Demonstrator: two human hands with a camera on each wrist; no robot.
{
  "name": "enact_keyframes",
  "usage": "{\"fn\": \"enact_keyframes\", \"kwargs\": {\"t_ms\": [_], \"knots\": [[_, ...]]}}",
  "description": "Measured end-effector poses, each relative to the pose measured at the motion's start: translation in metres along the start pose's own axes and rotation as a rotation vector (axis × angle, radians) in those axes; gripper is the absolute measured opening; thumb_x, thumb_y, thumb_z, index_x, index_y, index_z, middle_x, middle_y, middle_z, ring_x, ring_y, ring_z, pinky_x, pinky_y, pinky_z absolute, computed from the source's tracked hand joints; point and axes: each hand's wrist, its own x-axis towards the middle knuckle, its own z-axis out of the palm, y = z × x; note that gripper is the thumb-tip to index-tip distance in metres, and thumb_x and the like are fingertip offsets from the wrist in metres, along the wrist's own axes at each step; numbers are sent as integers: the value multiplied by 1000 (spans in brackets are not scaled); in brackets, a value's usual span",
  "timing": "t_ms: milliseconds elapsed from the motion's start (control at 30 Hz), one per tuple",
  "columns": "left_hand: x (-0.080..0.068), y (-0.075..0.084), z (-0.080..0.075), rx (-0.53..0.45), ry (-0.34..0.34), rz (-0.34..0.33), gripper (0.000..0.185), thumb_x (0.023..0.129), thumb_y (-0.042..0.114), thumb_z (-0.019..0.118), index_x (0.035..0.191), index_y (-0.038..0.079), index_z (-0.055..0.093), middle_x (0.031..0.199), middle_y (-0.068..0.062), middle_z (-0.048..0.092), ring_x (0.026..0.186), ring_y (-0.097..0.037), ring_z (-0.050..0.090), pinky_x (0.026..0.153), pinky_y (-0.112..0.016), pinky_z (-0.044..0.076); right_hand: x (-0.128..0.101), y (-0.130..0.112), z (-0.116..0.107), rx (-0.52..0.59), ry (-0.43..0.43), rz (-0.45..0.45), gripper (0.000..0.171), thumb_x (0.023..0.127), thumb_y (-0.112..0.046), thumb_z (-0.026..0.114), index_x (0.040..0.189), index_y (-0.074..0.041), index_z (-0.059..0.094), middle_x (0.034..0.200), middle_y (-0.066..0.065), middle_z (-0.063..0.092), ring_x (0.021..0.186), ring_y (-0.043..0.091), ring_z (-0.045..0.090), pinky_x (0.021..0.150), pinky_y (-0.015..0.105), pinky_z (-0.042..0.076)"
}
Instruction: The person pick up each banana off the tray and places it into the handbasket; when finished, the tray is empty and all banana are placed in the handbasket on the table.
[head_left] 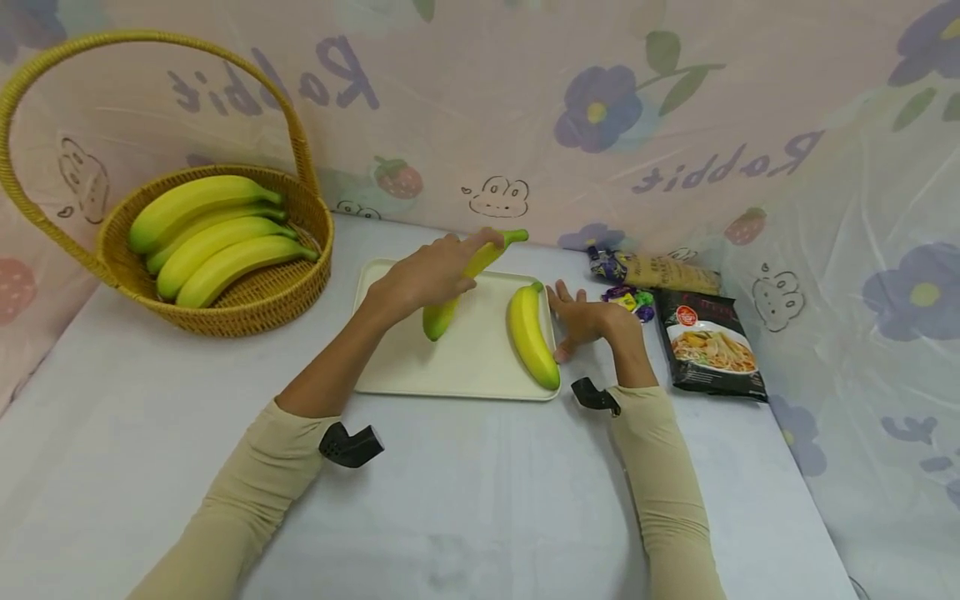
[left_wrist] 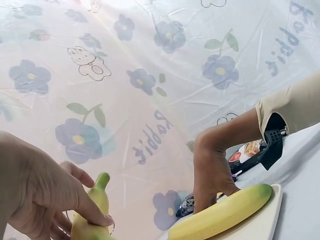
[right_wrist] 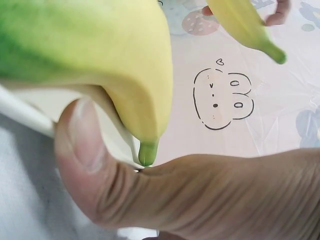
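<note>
A yellow banana [head_left: 441, 320] with green ends is in the grip of my left hand [head_left: 426, 277], above the cream tray [head_left: 450, 371]. In the left wrist view, the thumb and fingers pinch this banana [left_wrist: 102, 200] near its stem. A second banana [head_left: 534, 340] lies along the tray's right side, stem pointing away. Beside it, my right hand [head_left: 588, 321] is at the tray's right edge with fingers spread. The right wrist view shows the right thumb [right_wrist: 82, 145] against the tray rim, just below the banana, not around it.
At the back left stands a wicker basket [head_left: 247, 321] with a tall handle, holding several bananas [head_left: 217, 237]. On the right lie a black noodle packet [head_left: 712, 346], a tan packet [head_left: 667, 273] and small colourful wrapped pieces [head_left: 630, 300]. A printed curtain [head_left: 480, 108] hangs behind the table.
</note>
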Motion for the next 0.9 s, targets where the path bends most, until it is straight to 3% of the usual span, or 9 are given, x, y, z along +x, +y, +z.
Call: {"fn": "enact_keyframes", "kwargs": {"t_ms": [100, 333, 500, 700, 900], "knots": [[-1, -2, -2, -47, 38, -21, 73, 102, 16, 67, 159, 34, 23, 141, -19, 54, 105, -33, 62, 84, -45, 60, -1, -1, 0, 2, 2, -11, 129, 85, -43, 82, 167, -10, -11, 173, 17, -24, 161, 48, -7, 127, 73, 8], [-3, -3, -7, -33, 54, -95, 82, 99, 23, 74, 162, 6, 25, 152, -22, 49, 128, -33, 55, 113, -49, 50, -2, -1, -1, -2, -7, -9, 128, 87, -42, 81, 166, -10, -14, 172, 18, -25, 161, 48, -8, 127, 73, 9], [-4, -3, -10, -3, 66, -104, 75, 99, 27, 73, 158, 2, 36, 150, -20, 52, 128, -32, 54, 113, -47, 50, -3, 0, -1, -1, -2, -11, 128, 87, -41, 81, 166, -9, -13, 172, 18, -25, 161, 48, -8, 127, 73, 9], [-6, -5, -12, 4, 92, -59, 60, 96, 23, 76, 147, -1, 54, 132, -17, 61, 113, -29, 54, 102, -43, 51, -1, 2, 0, 9, -1, -11, 130, 85, -43, 82, 166, -10, -14, 172, 18, -25, 161, 49, -8, 127, 73, 10], [-8, -5, -15, -9, 129, -39, 57, 94, 23, 78, 141, -2, 60, 125, -17, 65, 106, -29, 57, 94, -40, 53, -2, 1, -1, 19, -3, -12, 131, 83, -45, 82, 167, -10, -13, 172, 18, -25, 161, 48, -9, 127, 73, 9]]}}
